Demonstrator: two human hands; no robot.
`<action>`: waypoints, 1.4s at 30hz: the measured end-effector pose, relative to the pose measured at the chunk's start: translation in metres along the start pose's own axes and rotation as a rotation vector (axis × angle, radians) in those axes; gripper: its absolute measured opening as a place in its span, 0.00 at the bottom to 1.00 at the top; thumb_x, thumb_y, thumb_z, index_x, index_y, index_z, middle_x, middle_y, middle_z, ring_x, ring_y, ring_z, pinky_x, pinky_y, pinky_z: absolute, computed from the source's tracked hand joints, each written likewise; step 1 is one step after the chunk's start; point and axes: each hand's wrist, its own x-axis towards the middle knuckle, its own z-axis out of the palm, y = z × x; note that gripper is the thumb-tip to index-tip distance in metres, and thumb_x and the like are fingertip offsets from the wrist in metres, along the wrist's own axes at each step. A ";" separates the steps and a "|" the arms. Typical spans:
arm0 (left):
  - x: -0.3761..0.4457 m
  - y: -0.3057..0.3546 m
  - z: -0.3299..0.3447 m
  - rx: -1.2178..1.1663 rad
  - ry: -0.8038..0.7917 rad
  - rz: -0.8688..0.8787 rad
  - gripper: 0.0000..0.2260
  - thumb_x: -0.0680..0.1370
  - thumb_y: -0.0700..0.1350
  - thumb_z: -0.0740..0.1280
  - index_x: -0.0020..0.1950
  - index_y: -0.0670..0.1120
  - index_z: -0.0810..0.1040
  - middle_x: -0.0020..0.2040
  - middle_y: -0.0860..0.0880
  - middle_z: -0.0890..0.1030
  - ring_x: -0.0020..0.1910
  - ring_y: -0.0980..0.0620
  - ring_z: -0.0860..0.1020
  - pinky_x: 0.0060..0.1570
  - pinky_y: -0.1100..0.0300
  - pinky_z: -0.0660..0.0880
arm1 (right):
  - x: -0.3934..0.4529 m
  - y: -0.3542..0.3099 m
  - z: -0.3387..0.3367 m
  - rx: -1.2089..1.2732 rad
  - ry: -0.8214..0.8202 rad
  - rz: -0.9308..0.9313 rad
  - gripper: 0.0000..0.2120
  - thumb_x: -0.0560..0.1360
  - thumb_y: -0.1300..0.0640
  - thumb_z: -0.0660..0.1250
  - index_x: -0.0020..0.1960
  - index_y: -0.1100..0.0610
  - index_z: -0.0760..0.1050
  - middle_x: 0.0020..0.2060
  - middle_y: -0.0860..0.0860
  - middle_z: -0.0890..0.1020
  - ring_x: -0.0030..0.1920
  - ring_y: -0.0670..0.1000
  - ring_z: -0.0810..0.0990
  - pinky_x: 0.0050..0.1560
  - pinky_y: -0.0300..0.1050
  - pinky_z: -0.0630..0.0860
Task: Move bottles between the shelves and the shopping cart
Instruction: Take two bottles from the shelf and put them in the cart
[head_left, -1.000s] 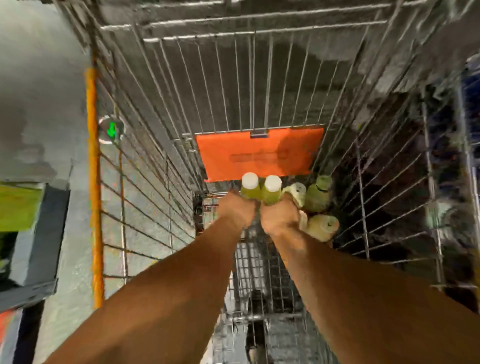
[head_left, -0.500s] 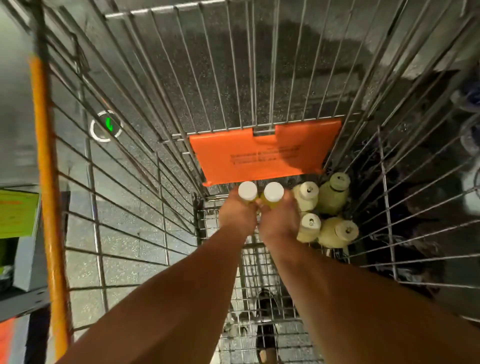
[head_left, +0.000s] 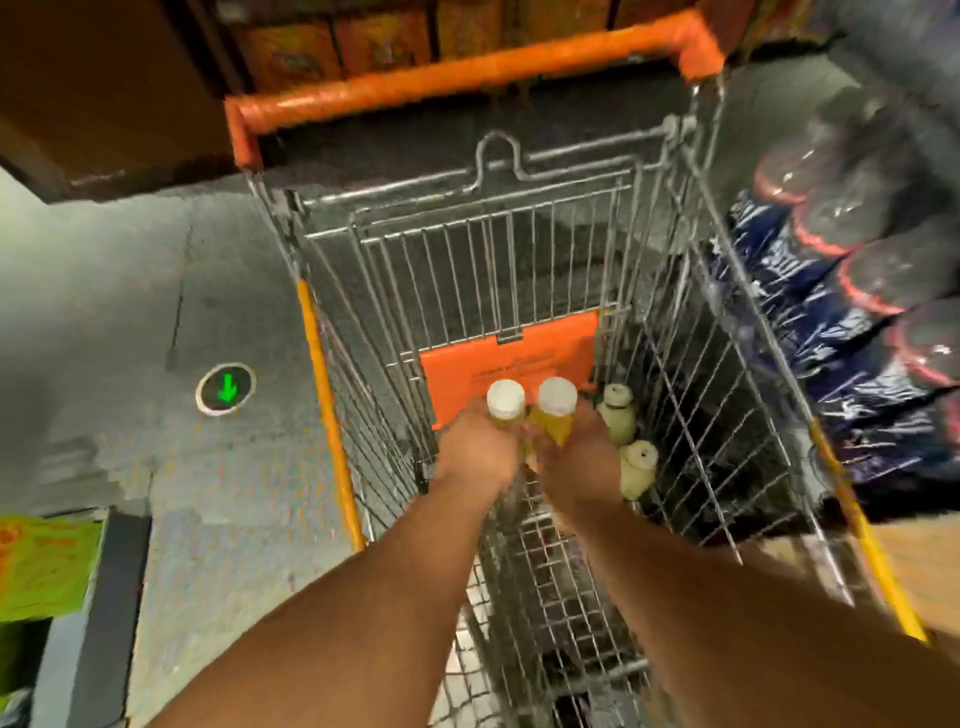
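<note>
Fingers of both hands wrapped around yellow juice bottles inside the shopping cart (head_left: 691, 291).
Left hand (head_left: 478, 454) grips the left bottle (head_left: 505, 406); right hand (head_left: 574, 462) grips the right bottle (head_left: 556, 415), apparently clear of two pale bottles (head_left: 626, 441) alongside; forearms extended downward.

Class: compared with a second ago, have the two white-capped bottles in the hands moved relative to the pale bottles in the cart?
Yes. The white-capped bottles rose, now above the pale bottles.

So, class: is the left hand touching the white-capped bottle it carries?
Touching: the head view shows the left hand wrapped around its bottle.
</note>
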 end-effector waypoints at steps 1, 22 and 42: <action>-0.017 0.010 -0.014 -0.039 -0.032 0.045 0.14 0.77 0.47 0.70 0.62 0.47 0.77 0.54 0.46 0.79 0.55 0.44 0.78 0.42 0.57 0.71 | -0.014 -0.013 -0.015 0.014 0.061 -0.023 0.17 0.73 0.49 0.70 0.61 0.44 0.74 0.49 0.40 0.81 0.49 0.44 0.77 0.50 0.39 0.74; -0.553 0.211 -0.107 0.024 -0.653 1.069 0.19 0.67 0.56 0.78 0.53 0.48 0.85 0.49 0.48 0.86 0.51 0.48 0.83 0.54 0.51 0.78 | -0.479 -0.167 -0.439 -0.065 0.977 0.178 0.22 0.73 0.44 0.70 0.61 0.56 0.74 0.57 0.57 0.81 0.59 0.60 0.78 0.54 0.50 0.74; -1.257 0.041 0.032 0.143 -1.399 1.584 0.31 0.63 0.68 0.72 0.57 0.49 0.83 0.56 0.47 0.83 0.56 0.46 0.80 0.57 0.48 0.78 | -1.179 -0.003 -0.672 -0.383 1.571 0.694 0.19 0.72 0.39 0.68 0.51 0.53 0.78 0.48 0.55 0.83 0.50 0.58 0.81 0.43 0.45 0.73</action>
